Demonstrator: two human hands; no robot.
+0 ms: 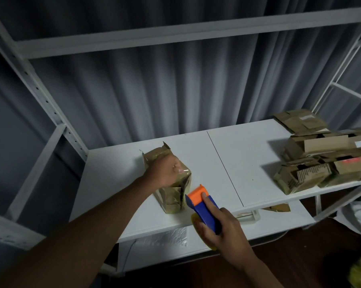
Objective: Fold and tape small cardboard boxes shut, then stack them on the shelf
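A small brown cardboard box (175, 194) lies on the white shelf board (248, 163), left of the middle, with one flap standing up at its far end. My left hand (165, 171) grips the box from above. My right hand (223, 227) holds a blue and orange tape dispenser (202, 204) with its orange head close against the box's near right corner, the index finger stretched along its top. A yellowish tape roll shows under the hand.
A loose pile of flattened and half-folded cardboard boxes (321, 159) fills the shelf's right end. White metal uprights and beams (175, 34) frame the shelf in front of a grey curtain. A lower board (269, 223) juts out below.
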